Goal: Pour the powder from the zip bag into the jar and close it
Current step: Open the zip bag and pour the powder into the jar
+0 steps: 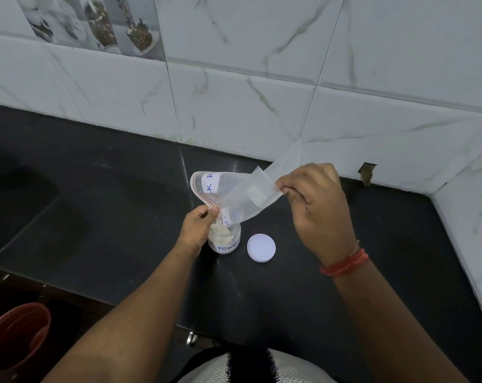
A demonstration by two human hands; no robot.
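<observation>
A clear zip bag (242, 192) with a white handwritten label hangs tilted, its open mouth down over a small clear jar (225, 241). The jar stands on the black counter (109, 205) with pale powder inside and a label reading "POWDER". My left hand (198, 223) pinches the bag's red zip edge right at the jar's mouth. My right hand (317, 200) holds the bag's bottom end raised, up and to the right. The jar's white round lid (261, 247) lies flat on the counter just right of the jar.
White marble-look wall tiles (262, 78) run behind the counter and along its right side, forming a corner. A reddish-brown bucket (15, 335) sits low at the bottom left, beyond the counter's front edge.
</observation>
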